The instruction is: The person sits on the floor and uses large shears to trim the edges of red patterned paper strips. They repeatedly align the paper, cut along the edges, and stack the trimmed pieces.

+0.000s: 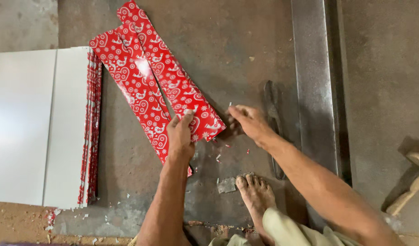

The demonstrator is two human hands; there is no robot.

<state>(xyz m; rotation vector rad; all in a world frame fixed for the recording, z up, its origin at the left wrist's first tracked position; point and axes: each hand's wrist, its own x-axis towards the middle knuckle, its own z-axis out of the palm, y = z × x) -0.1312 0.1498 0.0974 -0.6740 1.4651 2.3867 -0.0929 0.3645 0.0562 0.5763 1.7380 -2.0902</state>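
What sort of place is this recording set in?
Likely a small floor-level paper or box-making workshop: a stack of white sheets, red patterned strips under both hands, paper scraps on the worn floor.

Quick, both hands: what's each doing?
Left hand: fingers flat, pressing the red patterned strip.
Right hand: fingers curled beside the strip's end; grip cannot be told.

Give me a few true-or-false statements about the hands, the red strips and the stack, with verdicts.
1. The left hand presses on a red patterned strip. True.
2. The right hand holds a hammer. False: it holds no tool, its fingers are by the strip's end.
3. A stack of white sheets lies on the left. True.
4. The strips are plain blue. False: red with white patterns.
5. A bare foot rests on the floor. True.
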